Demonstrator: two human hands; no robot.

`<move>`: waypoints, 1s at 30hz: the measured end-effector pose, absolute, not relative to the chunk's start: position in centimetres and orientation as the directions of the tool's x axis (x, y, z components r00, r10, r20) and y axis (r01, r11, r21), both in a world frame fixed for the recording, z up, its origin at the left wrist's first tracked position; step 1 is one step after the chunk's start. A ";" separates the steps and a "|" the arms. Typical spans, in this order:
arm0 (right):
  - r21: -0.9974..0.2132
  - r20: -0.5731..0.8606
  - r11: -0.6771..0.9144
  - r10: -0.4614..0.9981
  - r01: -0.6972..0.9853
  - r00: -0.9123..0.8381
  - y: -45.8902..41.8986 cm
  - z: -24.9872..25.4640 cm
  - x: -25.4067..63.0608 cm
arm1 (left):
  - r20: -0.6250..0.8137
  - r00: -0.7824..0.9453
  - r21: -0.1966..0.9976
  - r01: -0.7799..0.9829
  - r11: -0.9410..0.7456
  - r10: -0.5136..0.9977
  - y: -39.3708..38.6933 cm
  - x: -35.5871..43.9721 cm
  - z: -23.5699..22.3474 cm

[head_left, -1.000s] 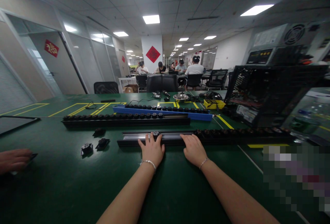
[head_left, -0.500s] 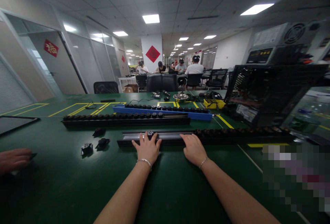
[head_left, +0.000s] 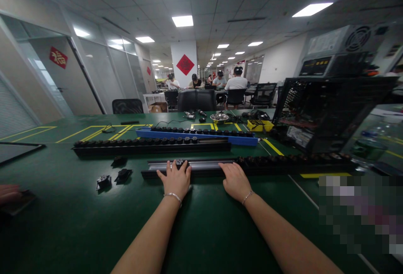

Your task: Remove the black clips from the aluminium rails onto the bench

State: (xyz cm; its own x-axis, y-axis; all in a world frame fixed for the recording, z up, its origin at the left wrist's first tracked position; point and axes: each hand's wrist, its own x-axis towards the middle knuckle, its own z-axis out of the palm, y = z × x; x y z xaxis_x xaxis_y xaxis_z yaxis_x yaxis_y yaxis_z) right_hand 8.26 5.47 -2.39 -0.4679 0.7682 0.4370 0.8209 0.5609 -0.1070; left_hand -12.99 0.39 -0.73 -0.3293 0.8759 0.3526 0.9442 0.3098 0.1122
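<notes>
A long black rail with a silvery channel lies crosswise in front of me. Its right part carries a row of several small black parts. One black part with a light mark on top sits in the channel toward the left end. Over the rail beside that part is my left hand, fingers spread, fingertips at the part and the channel. My right hand is bent over the near edge of the rail, its index finger stretched left along the channel; its thumb is partly hidden.
Three loose black parts lie to the left. Behind the rail are another filled black rail and a blue rail. An open computer case stands right. Another person's hand rests on a dark object at the left edge.
The view has shifted slightly. My hands keep nearly the same places on the rail. The other person's hand at the left has drawn back toward the edge, showing more of the dark object.
</notes>
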 end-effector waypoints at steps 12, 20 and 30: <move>-0.103 0.435 0.562 0.767 0.821 -0.471 5.5 -2.5 8.3 | 0.356 -0.398 0.149 0.917 0.369 0.845 0.3 -14.1 -0.4; -0.136 0.426 0.564 0.775 0.814 -0.466 5.4 -2.3 8.3 | 0.309 -0.424 0.159 0.906 0.393 0.851 0.2 -13.8 -0.3; -0.130 0.425 0.565 0.774 0.815 -0.469 5.3 -2.0 8.2 | 0.319 -0.437 0.179 0.899 0.400 0.841 0.2 -14.4 -0.4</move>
State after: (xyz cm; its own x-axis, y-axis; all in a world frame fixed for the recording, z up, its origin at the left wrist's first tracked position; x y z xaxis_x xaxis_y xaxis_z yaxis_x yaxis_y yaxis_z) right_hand 8.23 5.28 -2.04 -0.4692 0.7743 0.4246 0.8147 0.5651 -0.1303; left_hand -14.40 0.23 -0.37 -0.4375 0.8408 0.3188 0.8989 0.3999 0.1790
